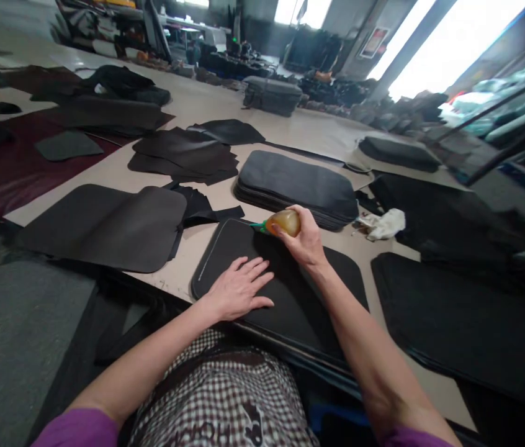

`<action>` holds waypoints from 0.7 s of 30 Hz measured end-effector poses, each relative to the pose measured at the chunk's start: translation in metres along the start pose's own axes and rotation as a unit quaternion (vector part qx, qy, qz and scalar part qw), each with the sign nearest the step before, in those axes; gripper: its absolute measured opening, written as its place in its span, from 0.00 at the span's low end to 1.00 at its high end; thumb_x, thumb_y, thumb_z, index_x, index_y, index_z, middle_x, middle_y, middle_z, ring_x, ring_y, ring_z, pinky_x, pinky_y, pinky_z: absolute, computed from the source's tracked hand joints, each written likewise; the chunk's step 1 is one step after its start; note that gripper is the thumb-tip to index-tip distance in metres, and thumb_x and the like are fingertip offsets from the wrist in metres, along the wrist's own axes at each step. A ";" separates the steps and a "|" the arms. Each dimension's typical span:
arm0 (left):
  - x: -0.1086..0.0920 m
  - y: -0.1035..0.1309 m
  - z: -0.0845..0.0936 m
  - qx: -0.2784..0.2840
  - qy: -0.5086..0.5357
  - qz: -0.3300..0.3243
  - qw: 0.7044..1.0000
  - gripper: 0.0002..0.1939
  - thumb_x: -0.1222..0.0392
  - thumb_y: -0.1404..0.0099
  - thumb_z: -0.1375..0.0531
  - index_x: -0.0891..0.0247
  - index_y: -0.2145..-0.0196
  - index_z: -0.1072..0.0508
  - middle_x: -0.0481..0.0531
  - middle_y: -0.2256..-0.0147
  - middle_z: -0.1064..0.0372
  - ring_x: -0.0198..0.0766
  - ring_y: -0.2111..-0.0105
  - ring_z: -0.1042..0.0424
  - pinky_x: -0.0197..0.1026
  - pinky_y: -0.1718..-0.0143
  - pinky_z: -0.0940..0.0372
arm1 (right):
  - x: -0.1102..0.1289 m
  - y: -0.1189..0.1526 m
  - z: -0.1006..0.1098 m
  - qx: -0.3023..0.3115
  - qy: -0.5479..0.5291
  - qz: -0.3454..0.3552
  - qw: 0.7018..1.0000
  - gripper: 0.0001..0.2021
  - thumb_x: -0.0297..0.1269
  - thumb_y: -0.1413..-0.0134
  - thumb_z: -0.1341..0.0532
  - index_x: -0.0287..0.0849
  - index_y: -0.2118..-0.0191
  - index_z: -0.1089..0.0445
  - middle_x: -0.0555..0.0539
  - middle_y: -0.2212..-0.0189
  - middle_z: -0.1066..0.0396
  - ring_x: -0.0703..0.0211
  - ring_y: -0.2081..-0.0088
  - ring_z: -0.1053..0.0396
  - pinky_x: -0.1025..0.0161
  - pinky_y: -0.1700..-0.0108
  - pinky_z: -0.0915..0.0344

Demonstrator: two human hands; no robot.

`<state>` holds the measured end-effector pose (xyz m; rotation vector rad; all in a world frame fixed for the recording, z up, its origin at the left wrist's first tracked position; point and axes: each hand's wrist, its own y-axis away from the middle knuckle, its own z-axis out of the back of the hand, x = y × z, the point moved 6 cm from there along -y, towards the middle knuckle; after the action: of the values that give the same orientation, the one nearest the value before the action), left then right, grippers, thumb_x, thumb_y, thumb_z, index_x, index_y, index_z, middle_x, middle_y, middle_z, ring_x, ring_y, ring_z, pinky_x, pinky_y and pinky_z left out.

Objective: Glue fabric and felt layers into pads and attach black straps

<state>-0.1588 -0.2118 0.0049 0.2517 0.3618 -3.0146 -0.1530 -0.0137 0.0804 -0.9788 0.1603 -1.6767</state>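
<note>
My left hand (242, 288) lies flat with fingers spread on a dark leather panel (304, 310) with rounded corners at the table's front edge. My right hand (303, 241) is wrapped round a squeeze bottle (285, 222) of amber glue, tilted so its green nozzle (259, 226) points left. The nozzle tip is at the panel's far edge; whether it touches cannot be told. A thin pale line (210, 253) of glue runs along the panel's left edge and round its far left corner.
Behind the panel stands a stack of dark rounded panels (297, 177). A large brown-black leather piece (108, 223) lies left, more leather pieces (183, 154) farther back. To the right are a crumpled white cloth (386, 225) and other dark panels (458, 310).
</note>
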 end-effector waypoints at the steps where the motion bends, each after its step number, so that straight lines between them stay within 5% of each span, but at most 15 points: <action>1: 0.000 0.000 0.000 0.002 -0.002 0.000 1.000 0.36 0.33 0.23 0.58 0.59 0.31 0.38 0.57 0.28 0.47 0.45 0.27 0.50 0.54 0.27 0.56 | -0.006 0.005 0.012 -0.003 0.008 -0.002 1.000 0.25 0.56 0.41 0.35 0.45 0.46 0.33 0.41 0.51 0.28 0.45 0.50 0.29 0.49 0.45 0.32; 13: -0.003 -0.004 0.000 0.016 -0.048 -0.023 0.998 0.32 0.38 0.22 0.53 0.56 0.29 0.39 0.56 0.27 0.49 0.47 0.27 0.49 0.56 0.28 0.51 | -0.120 0.103 0.179 -0.102 0.164 -0.134 0.972 0.31 0.61 0.47 0.33 0.44 0.45 0.31 0.39 0.49 0.27 0.39 0.49 0.28 0.43 0.44 0.32; 21: -0.001 -0.005 -0.005 0.024 -0.055 -0.029 0.998 0.32 0.38 0.22 0.53 0.53 0.28 0.41 0.54 0.27 0.50 0.48 0.27 0.49 0.58 0.28 0.50 | -0.120 0.143 0.221 -0.144 0.173 -0.185 0.957 0.29 0.60 0.49 0.34 0.44 0.49 0.30 0.39 0.50 0.26 0.41 0.50 0.28 0.45 0.44 0.31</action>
<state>-0.1575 -0.2061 0.0012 0.0783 0.2930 -3.0801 0.1036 0.1196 0.0799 -0.9602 0.4894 -2.2107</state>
